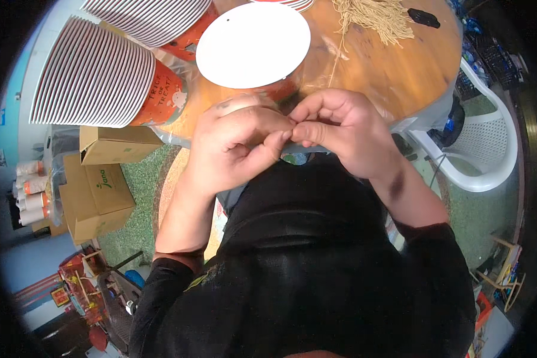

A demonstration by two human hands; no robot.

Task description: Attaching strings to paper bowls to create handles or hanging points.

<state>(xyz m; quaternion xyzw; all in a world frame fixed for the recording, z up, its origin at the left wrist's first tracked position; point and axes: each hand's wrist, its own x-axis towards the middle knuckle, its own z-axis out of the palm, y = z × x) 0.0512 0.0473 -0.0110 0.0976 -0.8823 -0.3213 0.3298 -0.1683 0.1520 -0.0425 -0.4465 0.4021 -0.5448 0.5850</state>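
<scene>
My left hand (235,140) and my right hand (346,128) meet in front of my body at the near edge of the table. Both have thumb and fingers pinched together, the tips almost touching. Whatever is between them is too small or too hidden to make out. Just beyond the hands is a red bucket (280,90) with a broad white round face (253,45), which has a small dark hole near its far rim. Farther right, a bundle of beige cords (376,18) lies on the table, with a strand trailing toward me.
Two stacks of nested red buckets with white rims, a near one (95,74) and a far one (152,18), lie at the left of the wooden table (394,77). A black object (424,17) is beside the cords. Cardboard boxes (98,191) stand at left, a white plastic chair (486,140) at right.
</scene>
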